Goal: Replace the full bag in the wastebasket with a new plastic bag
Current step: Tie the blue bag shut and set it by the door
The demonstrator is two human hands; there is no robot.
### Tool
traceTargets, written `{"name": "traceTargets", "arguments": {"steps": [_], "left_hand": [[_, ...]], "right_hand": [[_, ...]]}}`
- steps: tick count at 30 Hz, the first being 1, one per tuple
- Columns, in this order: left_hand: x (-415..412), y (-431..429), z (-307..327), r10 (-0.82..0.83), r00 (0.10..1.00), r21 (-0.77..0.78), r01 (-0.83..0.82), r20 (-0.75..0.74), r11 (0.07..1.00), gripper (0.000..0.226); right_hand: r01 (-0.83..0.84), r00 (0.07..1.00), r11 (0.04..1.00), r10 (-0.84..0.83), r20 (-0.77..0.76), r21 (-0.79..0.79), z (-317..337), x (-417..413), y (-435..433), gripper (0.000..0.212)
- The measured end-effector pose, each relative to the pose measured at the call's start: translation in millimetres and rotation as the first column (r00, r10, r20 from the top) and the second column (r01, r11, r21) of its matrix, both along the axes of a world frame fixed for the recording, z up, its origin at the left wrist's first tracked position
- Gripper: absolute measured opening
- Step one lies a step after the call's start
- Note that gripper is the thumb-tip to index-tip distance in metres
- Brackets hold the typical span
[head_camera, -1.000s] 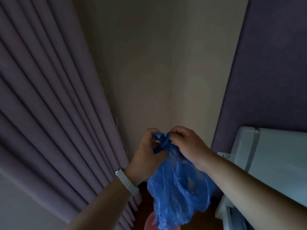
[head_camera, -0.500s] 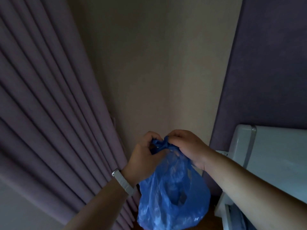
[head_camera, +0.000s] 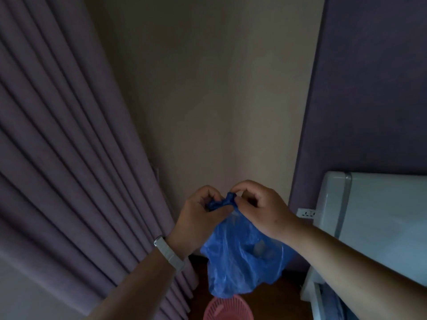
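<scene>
Blue bag (head_camera: 242,257): full, out of the basket, hanging in the air above it. Left hand (head_camera: 198,218) and right hand (head_camera: 258,209): close together, both pinching the twisted neck of the bag. Pink basket (head_camera: 227,308): on the floor directly below, by the curtain (head_camera: 69,146). White band (head_camera: 169,252) on the left wrist. White appliance (head_camera: 369,215) to the right.

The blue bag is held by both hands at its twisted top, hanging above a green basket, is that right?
No: the basket is pink, not green, as the head view shows. The left hand and right hand do hold the blue bag at its twisted top, above that basket.
</scene>
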State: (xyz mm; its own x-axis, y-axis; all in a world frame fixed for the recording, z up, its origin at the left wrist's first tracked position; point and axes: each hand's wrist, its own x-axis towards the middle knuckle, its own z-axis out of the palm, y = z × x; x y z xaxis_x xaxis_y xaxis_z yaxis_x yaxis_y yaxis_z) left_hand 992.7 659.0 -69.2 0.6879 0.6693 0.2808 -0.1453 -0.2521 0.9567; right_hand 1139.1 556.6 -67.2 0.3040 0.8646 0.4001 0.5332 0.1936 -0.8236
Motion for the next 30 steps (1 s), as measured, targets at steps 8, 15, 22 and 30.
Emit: {"name": "traceTargets", "arguments": {"steps": [8,15,22,30], "left_hand": [[6,-5,6,-0.06,0.997,0.029,0.061,-0.046,0.998,0.032],[8,-6,3,-0.066,0.996,0.034,0.068,-0.062,0.997,0.03],[5,-6,-2,-0.036,0.99,0.21,0.064,-0.133,0.976,0.028],[5,-11,-5,-0.071,0.995,0.152,0.08,-0.063,0.985,0.015]], "right_hand": [[-0.079,0.976,0.994,0.094,0.196,-0.082,-3,4,-16,0.041],[-0.053,0.982,0.988,0.078,0.171,-0.148,-2,7,-20,0.02],[-0.065,0.994,0.94,0.089,0.057,-0.335,4,8,-18,0.015],[-0.272,0.958,0.832,0.184,-0.222,-0.483,17,13,-17,0.014]]}}
